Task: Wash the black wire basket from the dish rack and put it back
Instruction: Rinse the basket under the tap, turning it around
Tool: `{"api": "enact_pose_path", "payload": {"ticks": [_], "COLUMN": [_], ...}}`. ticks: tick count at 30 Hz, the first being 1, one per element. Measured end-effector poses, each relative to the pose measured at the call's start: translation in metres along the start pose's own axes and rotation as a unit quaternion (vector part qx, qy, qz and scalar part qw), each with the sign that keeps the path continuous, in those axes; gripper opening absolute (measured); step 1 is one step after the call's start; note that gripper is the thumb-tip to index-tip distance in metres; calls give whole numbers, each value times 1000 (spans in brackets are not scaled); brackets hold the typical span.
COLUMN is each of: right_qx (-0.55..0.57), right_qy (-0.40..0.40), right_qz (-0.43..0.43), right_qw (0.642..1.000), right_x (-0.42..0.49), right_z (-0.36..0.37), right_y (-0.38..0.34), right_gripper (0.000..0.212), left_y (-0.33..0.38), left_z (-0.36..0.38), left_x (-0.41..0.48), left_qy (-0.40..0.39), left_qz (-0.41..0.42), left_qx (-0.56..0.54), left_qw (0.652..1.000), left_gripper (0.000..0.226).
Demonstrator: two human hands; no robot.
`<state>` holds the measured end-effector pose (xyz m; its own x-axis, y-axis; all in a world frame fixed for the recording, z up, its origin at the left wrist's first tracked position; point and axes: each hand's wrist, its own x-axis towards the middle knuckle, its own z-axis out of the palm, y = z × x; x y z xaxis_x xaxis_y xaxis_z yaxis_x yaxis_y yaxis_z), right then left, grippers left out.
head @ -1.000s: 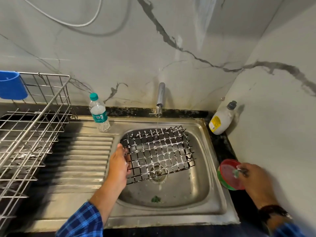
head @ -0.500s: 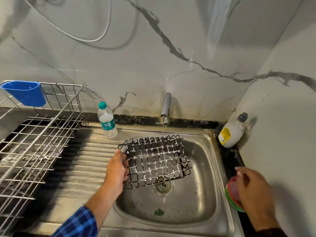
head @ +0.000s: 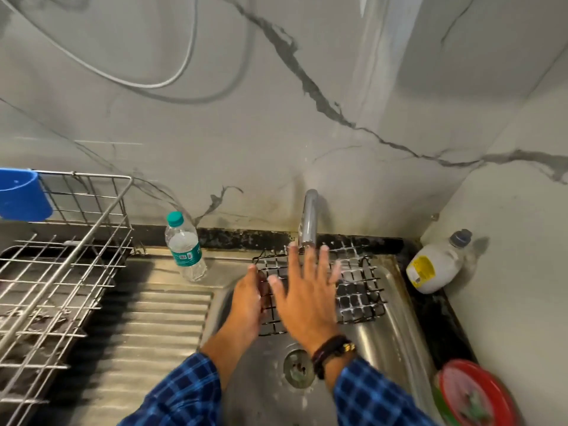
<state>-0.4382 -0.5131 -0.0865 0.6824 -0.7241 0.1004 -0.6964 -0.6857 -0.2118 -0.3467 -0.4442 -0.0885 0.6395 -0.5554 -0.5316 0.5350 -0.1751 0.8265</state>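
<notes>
Veined marble walls back a steel sink [head: 387, 348]. Under the tap [head: 309, 219], at the basin's far edge, sits the black wire basket [head: 359, 290], its left rim gripped by the left hand [head: 249, 299]. The right hand [head: 307, 302], fingers spread and blurred, hides the basket's middle. The frame's left edge cuts off the dish rack [head: 61, 272].
</notes>
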Motion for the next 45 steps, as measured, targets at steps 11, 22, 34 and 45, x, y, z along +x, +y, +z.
{"api": "enact_pose_path", "payload": {"ticks": [11,22,34,45], "right_qx": [-12,-54,11,4], "right_qy": [2,-12,-85,-157], "right_qz": [124,-41,-108,76], "right_qw": [992,998,990,985], "right_x": [9,30,43,29], "right_z": [33,18,-20,-14], "right_y": [56,8,-20,45], "right_gripper": [77,63,71,69], "left_y": [-8,17,11,28], "left_z": [-9,-12,19,-18], "left_x": [52,68,50,56], "left_qy": [-41,-63,17,73], "left_qz": [9,-22,-46,-153], "left_qx": [46,14,-5,13], "left_qw": [998,998,999,985], "left_gripper": [53,47,54,36]}}
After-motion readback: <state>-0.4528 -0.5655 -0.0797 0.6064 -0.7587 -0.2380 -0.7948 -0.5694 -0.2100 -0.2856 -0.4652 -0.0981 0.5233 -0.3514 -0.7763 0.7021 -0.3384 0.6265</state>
